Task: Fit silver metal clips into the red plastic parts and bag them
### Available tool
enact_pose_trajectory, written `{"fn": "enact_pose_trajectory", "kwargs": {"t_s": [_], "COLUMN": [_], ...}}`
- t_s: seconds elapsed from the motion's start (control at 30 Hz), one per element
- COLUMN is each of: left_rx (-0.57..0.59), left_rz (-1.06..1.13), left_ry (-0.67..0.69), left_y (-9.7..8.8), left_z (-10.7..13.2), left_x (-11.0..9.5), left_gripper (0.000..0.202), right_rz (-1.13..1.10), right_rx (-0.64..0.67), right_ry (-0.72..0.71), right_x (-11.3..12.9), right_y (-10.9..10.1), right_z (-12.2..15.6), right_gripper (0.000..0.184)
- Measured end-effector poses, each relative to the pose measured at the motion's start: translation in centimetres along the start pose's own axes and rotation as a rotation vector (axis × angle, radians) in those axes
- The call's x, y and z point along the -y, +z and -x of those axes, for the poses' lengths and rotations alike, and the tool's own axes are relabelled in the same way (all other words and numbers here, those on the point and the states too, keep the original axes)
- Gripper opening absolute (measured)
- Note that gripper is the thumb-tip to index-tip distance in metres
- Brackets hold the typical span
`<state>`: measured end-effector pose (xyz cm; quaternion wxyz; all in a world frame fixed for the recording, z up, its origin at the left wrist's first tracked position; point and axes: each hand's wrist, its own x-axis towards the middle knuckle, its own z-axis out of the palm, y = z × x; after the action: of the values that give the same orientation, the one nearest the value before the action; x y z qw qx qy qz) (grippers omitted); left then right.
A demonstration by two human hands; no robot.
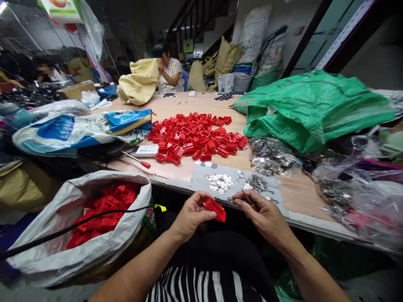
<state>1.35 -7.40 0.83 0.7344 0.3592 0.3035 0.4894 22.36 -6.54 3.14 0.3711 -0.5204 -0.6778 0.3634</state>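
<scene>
Between the thumb and fingers of my left hand (197, 212) is a red plastic housing (215, 209), tilted over my lap. My right hand (262, 214) is closed in a pinch on a thin, pointed tool (249, 200); its handle is mostly hidden in the palm. A tiny dark piece shows at my right fingertips, too small to name. Just beyond my hands, a grey mat (201, 174) bears a pile of small shiny metal plates (219, 183) and a heap of darker metal parts (256, 183). Farther back lies a large pile of red housings (195, 136).
An open white sack (28, 247) of red housings stands at the left, a black cord (78, 224) across it. On the table lie a screwdriver (138, 160), a green sack (315, 105) and plastic bags of metal parts (273, 155). Another person (171, 73) sits opposite.
</scene>
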Motion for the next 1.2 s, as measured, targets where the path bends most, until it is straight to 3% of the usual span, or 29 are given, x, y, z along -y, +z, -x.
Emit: {"fn": "enact_pose_trajectory", "kwargs": {"t_s": [0.2,0.4,0.57,0.9,1.2], "left_rx": [-0.088,-0.129,-0.138,-0.209,-0.161], "left_rz": [-0.293,-0.632,-0.861,-0.94,-0.961], "left_ry": [0.257,0.419,0.582,0.687,0.794], "left_y": [0.1,-0.1,0.0,0.5,0.6], "left_z": [0.2,0.8,1.0,1.4,1.2], "left_x": [-0.2,0.2,0.1,0.2,0.4], "left_gripper": [0.031,0.026,0.023,0.024,0.028], "right_rz": [0.09,0.195,0.244,0.22,0.227], "right_rx": [0.036,0.076,0.101,0.069,0.108], "right_ry": [-0.042,-0.196,-0.228,-0.264,-0.292], "right_x": [2.6,2.7,3.0,3.0,2.8], "right_y": [1.0,2.2,2.6,2.9,2.7], "right_z": [0.8,0.4,0.2,0.3,0.2], "right_gripper": [0.025,0.018,0.016,0.017,0.015]}}
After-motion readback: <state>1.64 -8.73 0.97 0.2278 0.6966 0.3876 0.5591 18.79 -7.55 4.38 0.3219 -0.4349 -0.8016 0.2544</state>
